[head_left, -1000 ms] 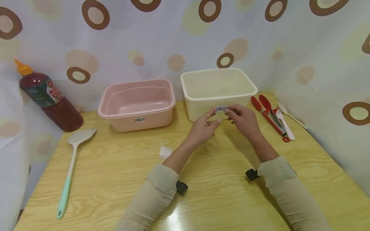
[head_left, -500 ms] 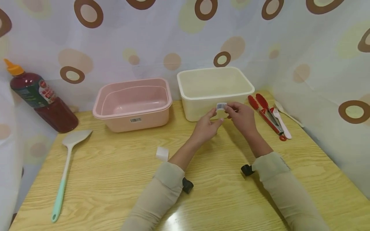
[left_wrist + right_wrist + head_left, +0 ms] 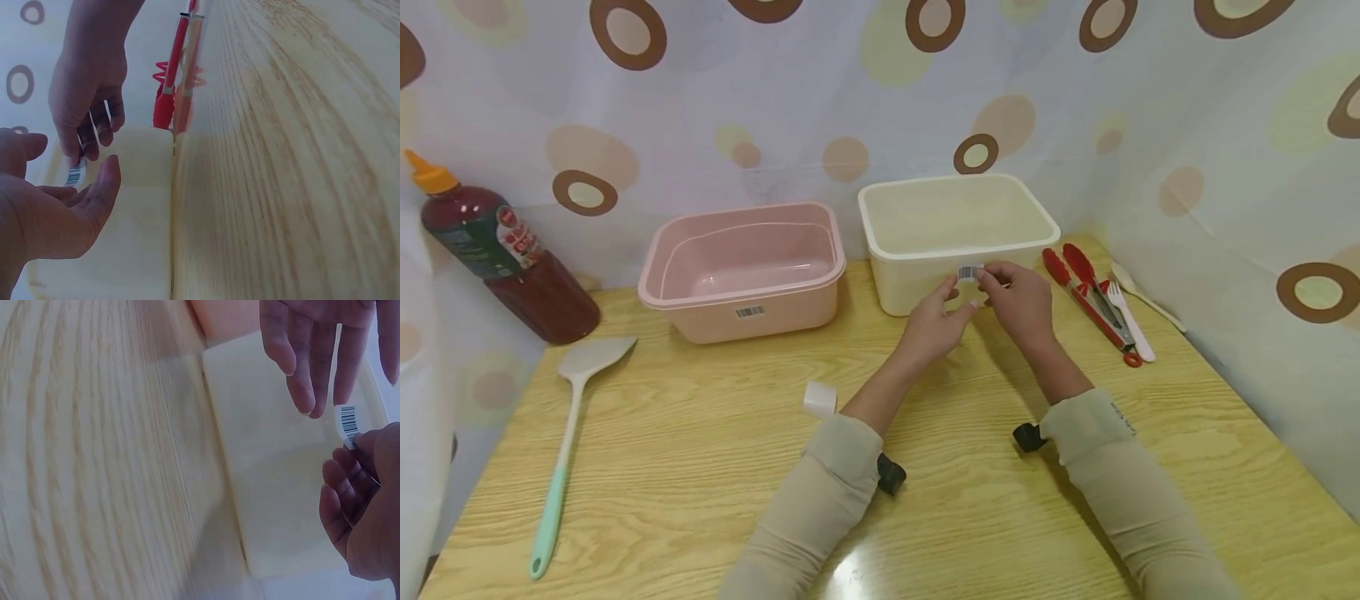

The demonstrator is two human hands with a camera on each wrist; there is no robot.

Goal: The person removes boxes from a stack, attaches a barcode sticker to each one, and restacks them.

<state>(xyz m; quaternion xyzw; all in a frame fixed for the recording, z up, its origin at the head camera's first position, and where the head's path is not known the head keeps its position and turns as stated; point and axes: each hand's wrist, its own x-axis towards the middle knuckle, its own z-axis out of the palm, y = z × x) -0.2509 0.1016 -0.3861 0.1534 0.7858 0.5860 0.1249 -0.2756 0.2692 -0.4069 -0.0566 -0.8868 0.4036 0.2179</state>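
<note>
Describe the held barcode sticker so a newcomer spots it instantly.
Find the cream bin, right of the pink bin. In front of it, the right hand pinches a small barcode sticker. Unlike the pink bin's label, this one is held.

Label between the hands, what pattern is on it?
The label has dark barcode stripes on white, showing best in the right wrist view.
</note>
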